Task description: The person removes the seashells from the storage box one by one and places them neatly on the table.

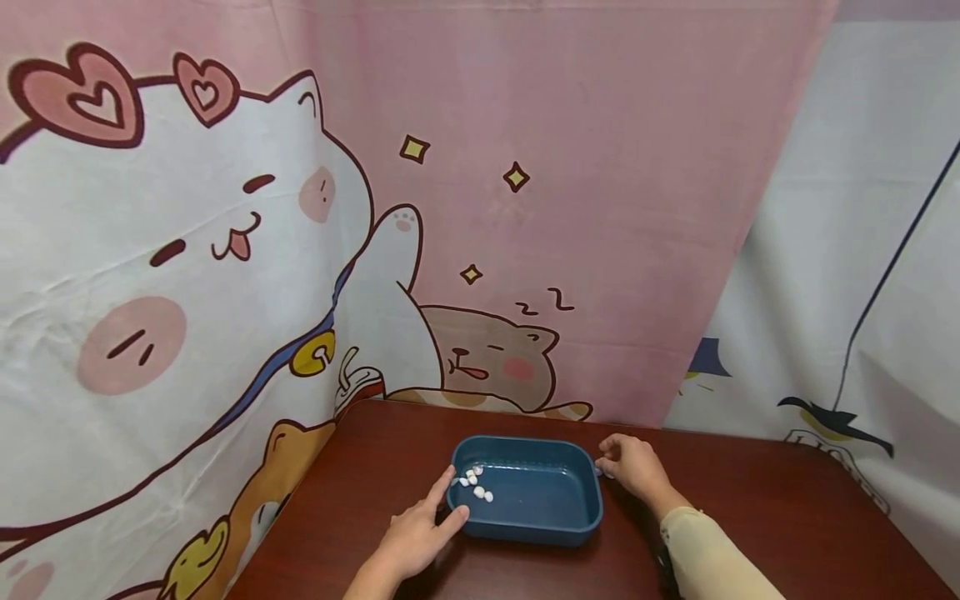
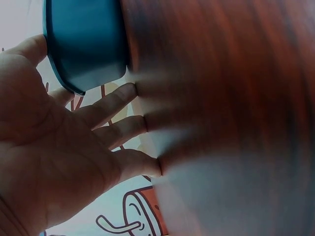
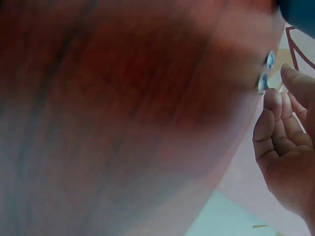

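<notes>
A dark blue rectangular basin (image 1: 525, 532) stands on the table. Several small white stones (image 1: 479, 492) lie inside it, gathered toward its left end. My left hand (image 1: 417, 533) is spread at the basin's left side, its thumb and index finger touching the rim; the other fingertips rest on the table in the left wrist view. Right of the basin, my right hand (image 1: 634, 468) reaches down with bent fingers. Two small shiny pale stones (image 3: 263, 83) lie on the table at its fingertips, with a gap between thumb and fingers.
The reddish-brown wooden table (image 1: 750, 500) extends to both sides of the basin. A pink and white cartoon cloth (image 1: 585, 208) hangs behind and along the left side of the table.
</notes>
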Action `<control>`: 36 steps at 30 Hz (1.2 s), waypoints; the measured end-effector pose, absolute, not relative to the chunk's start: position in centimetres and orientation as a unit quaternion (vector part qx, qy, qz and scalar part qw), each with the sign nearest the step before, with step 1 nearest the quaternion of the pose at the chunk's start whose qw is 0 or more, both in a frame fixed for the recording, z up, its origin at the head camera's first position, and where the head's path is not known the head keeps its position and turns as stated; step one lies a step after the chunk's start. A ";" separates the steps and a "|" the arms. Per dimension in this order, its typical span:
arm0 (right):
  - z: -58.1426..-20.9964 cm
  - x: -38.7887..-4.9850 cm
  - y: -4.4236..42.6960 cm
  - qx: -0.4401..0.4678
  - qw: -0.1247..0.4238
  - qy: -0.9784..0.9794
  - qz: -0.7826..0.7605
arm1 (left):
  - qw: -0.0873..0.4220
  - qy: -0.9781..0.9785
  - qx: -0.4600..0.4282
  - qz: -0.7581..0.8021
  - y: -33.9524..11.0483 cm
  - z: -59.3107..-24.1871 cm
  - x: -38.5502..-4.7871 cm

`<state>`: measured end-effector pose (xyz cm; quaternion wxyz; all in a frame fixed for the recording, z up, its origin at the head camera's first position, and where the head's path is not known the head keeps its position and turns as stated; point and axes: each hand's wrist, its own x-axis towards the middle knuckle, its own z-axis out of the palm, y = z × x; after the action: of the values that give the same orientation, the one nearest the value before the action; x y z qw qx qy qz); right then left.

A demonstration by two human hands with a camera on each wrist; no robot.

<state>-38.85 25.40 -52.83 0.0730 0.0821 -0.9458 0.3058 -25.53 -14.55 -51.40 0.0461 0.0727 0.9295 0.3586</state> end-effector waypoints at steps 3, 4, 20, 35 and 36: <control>-53.1 -39.0 25.4 0.074 0.067 -0.948 0.302 | 0.044 0.930 0.073 0.359 -14.5 -51.4 -25.5; -53.3 -39.0 25.4 0.072 0.065 -0.949 0.299 | 0.043 0.930 0.073 0.358 -14.5 -51.5 -25.6; -53.6 -39.3 25.0 0.053 0.064 -0.960 0.267 | 0.045 0.930 0.067 0.360 -14.6 -51.7 -25.8; -53.4 -39.5 24.8 0.057 0.060 -0.960 0.267 | 0.049 0.931 0.060 0.357 -14.5 -51.6 -25.7; -53.4 -39.5 24.8 0.054 0.059 -0.959 0.273 | 0.050 0.931 0.059 0.358 -14.5 -51.6 -25.7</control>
<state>-39.53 24.81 -53.39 0.0586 0.0541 -0.9587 0.2731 -25.71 -14.46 -51.57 0.0500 0.0588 0.9306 0.3579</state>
